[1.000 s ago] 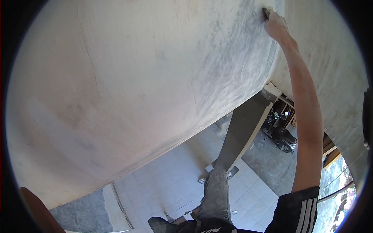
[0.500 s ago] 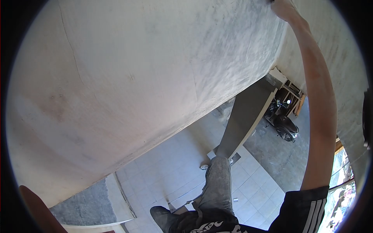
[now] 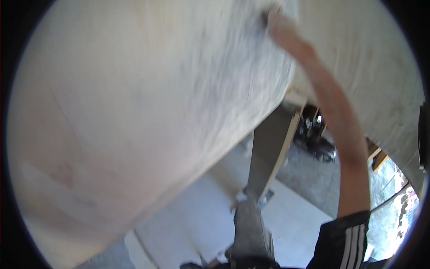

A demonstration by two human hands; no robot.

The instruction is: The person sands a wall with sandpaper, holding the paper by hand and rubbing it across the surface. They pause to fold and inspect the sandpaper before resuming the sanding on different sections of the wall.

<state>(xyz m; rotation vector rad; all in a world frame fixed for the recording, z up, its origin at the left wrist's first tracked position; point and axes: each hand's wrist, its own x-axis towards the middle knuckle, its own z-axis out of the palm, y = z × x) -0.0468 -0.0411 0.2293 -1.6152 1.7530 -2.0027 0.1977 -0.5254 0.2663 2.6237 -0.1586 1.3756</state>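
Note:
High against the pale, grey-smeared wall (image 3: 156,89), my right hand (image 3: 280,28) is closed on a small dark object (image 3: 265,17) that is too blurred to name. The object is at the wall surface, near the corner with the wall on the right. My bare right forearm rises from a black sleeve with white stripes. My left hand is outside the view.
Far below lies a tiled floor (image 3: 192,206). A long grey board or ledge (image 3: 268,148) runs from the wall's edge toward my leg (image 3: 248,228). Beyond it, a dark motorbike (image 3: 320,145) stands on grey ground. Bright daylight shows at the lower right.
My right hand has moved left in the view and slightly down, with the dark object in it. The view has shifted and blurred. The arm part at the lower left has left the view.

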